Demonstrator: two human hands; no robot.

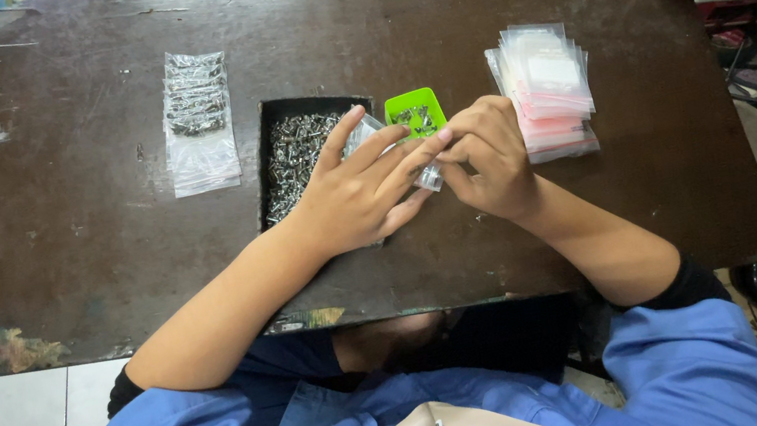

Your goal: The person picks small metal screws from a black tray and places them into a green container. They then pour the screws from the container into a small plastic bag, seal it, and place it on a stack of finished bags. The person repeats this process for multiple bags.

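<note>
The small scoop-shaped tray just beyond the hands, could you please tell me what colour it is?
The small tray is bright green, seen in the head view.

two hands [365,190], one green scoop [414,113], two bag stacks [546,85], one screw tray [294,155].

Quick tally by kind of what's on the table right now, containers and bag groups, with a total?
Black tray of small metal parts: 1
Green scoop-like dish: 1
Row of filled clear bags: 1
Stack of empty pink-backed bags: 1
Small clear bag held by both hands: 1
Total: 5
</note>
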